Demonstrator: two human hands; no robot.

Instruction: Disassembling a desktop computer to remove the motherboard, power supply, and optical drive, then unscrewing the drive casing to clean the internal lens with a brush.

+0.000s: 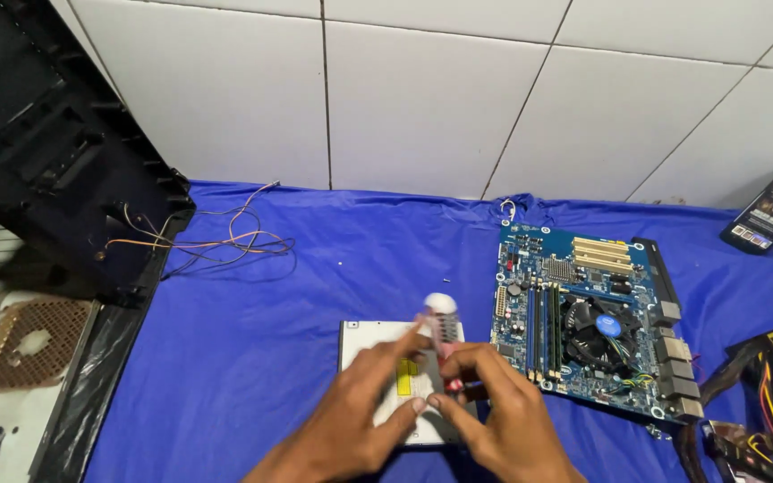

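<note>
A matt blue cloth [252, 349] covers the table, glossy white tiles [422, 98] stand behind, and the near drive [361, 338] looks like dull metal.

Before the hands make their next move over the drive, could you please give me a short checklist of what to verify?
1. Optical drive lies flat on the blue cloth: ok.
2. Left hand steadies the drive, fingertips on its top: ok.
3. Right hand grips the small red-and-clear tool: ok, though the tool is blurred.
4. Tool tip seated on a screw: cannot tell, the fingers hide it.
5. Motherboard apart from the drive, with a gap of cloth between: ok.
6. Loose orange wires away from both hands: ok.
</note>
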